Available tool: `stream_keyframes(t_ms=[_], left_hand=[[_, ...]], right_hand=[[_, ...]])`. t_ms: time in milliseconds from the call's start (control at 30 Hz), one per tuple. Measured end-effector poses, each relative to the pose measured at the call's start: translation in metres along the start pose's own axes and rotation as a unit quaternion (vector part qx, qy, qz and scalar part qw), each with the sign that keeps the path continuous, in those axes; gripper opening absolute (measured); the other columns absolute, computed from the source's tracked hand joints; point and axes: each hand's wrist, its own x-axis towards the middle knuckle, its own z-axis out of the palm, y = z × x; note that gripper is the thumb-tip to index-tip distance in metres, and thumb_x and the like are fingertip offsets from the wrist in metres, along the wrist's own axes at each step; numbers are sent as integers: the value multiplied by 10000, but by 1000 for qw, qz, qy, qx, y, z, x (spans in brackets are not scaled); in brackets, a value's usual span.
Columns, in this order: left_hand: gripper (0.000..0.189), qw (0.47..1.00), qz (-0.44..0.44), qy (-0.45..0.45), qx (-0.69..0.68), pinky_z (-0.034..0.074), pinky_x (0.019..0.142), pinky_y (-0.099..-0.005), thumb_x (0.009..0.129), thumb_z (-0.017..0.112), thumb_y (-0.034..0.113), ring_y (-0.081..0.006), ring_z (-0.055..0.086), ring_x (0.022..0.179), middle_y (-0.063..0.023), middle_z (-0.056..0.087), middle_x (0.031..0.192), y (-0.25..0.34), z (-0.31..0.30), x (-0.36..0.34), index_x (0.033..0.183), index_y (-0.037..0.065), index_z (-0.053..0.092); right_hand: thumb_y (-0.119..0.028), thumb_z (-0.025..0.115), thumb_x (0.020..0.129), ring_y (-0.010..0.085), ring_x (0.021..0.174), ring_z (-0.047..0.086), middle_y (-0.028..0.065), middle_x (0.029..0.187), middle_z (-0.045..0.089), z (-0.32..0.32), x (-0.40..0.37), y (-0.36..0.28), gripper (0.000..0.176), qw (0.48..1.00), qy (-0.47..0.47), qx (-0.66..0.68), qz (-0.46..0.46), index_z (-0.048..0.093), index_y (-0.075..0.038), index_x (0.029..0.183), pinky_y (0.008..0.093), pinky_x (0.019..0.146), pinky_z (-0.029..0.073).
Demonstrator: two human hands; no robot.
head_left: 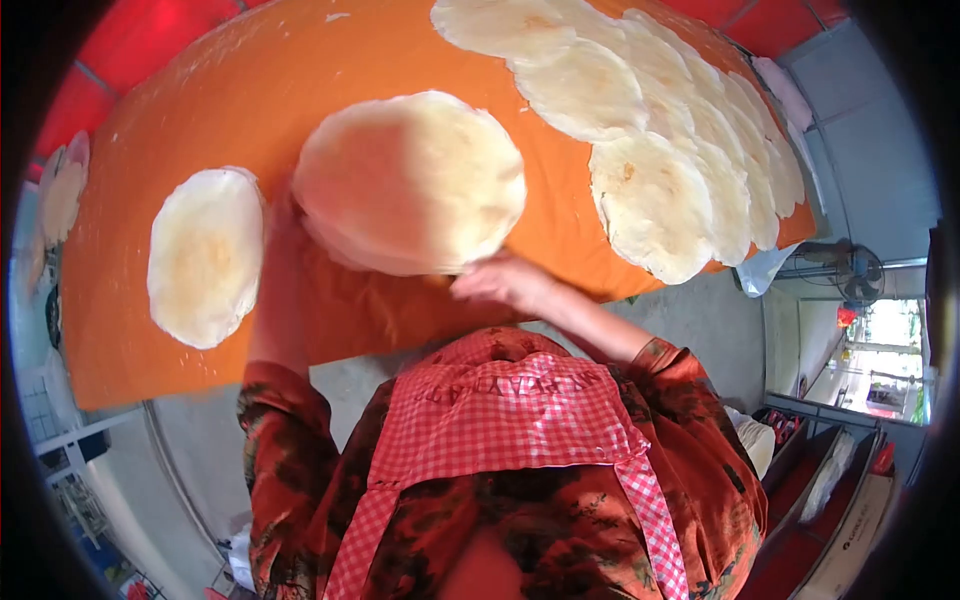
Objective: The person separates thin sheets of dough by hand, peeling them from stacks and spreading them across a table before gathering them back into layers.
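A large round flatbread (415, 185) is raised above the orange table cover (380, 320), slightly blurred. My right hand (505, 282) pinches its lower right edge with closed fingers. At its left edge is my left hand (285, 225), smeared by motion, its fingers hidden or too blurred to make out. Another flatbread (206, 257) lies flat on the cover, just left of my left forearm.
Overlapping flatbreads (655, 205) spread over the table's right side. More thin rounds (62, 195) show beyond the left edge. A fan (855, 272) stands at the right, above shelves with boxes (850, 540). The table's near edge runs before my apron.
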Motion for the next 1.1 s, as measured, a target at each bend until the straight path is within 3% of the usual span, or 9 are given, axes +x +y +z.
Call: stream_keyframes(t_ms=[33, 67, 133, 267, 433, 767, 867, 1067, 1100], left_hand=[[543, 1000, -10, 22, 9, 475, 917, -409, 950, 450, 457, -226, 549, 1126, -99, 594, 1208, 0, -1, -10, 1307, 52, 509], [557, 999, -17, 43, 18, 470, 928, -419, 953, 429, 476, -236, 543, 1141, -95, 581, 1234, 5, 8, -22, 1318, 61, 498], [584, 995, -28, 88, 36, 461, 948, -440, 961, 388, 516, -256, 531, 1171, -87, 556, 1285, 17, 33, -53, 1340, 81, 477], [663, 991, -84, 104, -3, 436, 959, -526, 943, 352, 612, -303, 497, 1224, -78, 475, 1396, 12, 18, -105, 1410, 143, 392], [610, 990, -47, 132, -11, 453, 939, -477, 947, 393, 566, -281, 556, 1140, -84, 549, 1311, -24, 42, -141, 1366, 124, 435], [349, 986, 46, 26, -159, 484, 905, -436, 981, 446, 289, -254, 589, 1069, -91, 598, 1182, -70, 30, -151, 1276, 105, 474], [308, 976, 45, 111, -180, 494, 877, -451, 973, 422, 216, -261, 600, 1028, -103, 603, 1159, -70, 43, -160, 1249, 94, 484], [339, 965, 33, 258, 34, 543, 621, -357, 862, 461, 14, -222, 635, 817, -95, 610, 1024, -72, 47, -149, 1192, 87, 492], [390, 982, 32, 175, 64, 526, 518, -294, 828, 499, -27, -195, 633, 732, -77, 605, 975, -79, 20, -146, 1198, 94, 481]], right_hand=[[-198, 617, 901, 245, 900, 682, 174, 1013, 674, 25, -6, 5, 296, 982, -115, -116, -92, 601, 23, 1097, 368, 746, 574], [-199, 592, 925, 230, 851, 692, 152, 997, 682, 42, -10, -5, 279, 968, -230, -85, 48, 602, 23, 1093, 339, 717, 570], [-175, 567, 941, 190, 761, 692, 120, 930, 691, 55, -18, -39, 221, 941, -280, -190, 2, 612, 8, 1057, 285, 633, 551], [-169, 565, 949, 111, 673, 642, 46, 828, 668, 54, -7, -57, 185, 971, -88, -209, -75, 619, -9, 1024, 226, 578, 495], [-225, 610, 903, 320, 1013, 598, 182, 1064, 631, 87, 32, -43, 320, 805, 2, -483, -345, 588, 17, 1112, 379, 889, 474], [-379, 631, 831, 423, 1146, 488, 276, 1197, 540, 160, 109, -2, 558, 730, 30, -551, -404, 529, 64, 1156, 481, 985, 380], [-392, 634, 825, 421, 1148, 485, 260, 1207, 542, 161, 121, 5, 559, 760, 10, -540, -361, 535, 53, 1147, 487, 981, 378], [-385, 634, 814, 408, 1173, 471, 235, 1249, 526, 166, 143, 40, 501, 729, 68, -575, -364, 563, 16, 1106, 587, 929, 378], [-392, 644, 804, 398, 1194, 453, 230, 1279, 505, 166, 141, 47, 529, 694, 65, -629, -345, 550, 14, 1131, 611, 921, 373]])
